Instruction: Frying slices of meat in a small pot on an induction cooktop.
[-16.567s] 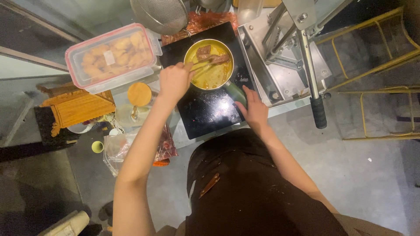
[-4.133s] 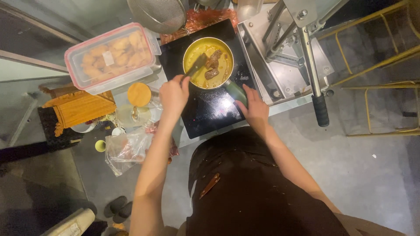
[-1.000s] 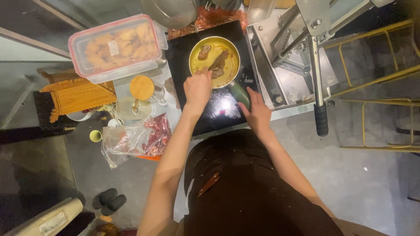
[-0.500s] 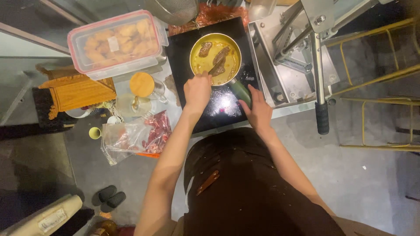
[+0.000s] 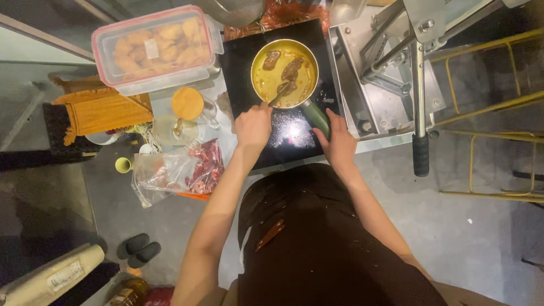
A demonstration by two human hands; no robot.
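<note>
- Grey concrete floor [image 5: 487,238] lies under a cluttered worktop, seen from straight above, with a black cooktop [image 5: 294,136] set into it.
- On the cooktop stands a small frying pan [image 5: 284,72] filled with yellow oil; three dark brown pieces of meat [image 5: 292,69] lie in the oil, apart from one another.
- The pan's dark green handle [image 5: 317,118] points toward the person.
- To the left of the cooktop sits a clear plastic box with a red-rimmed lid [image 5: 154,48], shut, packed with golden fried pieces.
- Below it stand a jar with an orange lid [image 5: 188,103] and a clear glass dish [image 5: 174,130], just beside each other.
- A clear plastic bag [image 5: 178,173] nearer the worktop's edge holds red raw meat at its right end.
- A small yellow-green cup [image 5: 123,165] stands left of the bag.
- The left hand [image 5: 253,127] is closed around a thin utensil [image 5: 279,95], fingers curled tight, its tip reaching into the oil beside the lowest piece of meat.
- The right hand [image 5: 339,143] grips the near end of the pan's handle, fingers wrapped on it and thumb along the side.
- A metal press with a long black-gripped lever [image 5: 418,113] stands to the right of the cooktop.
</note>
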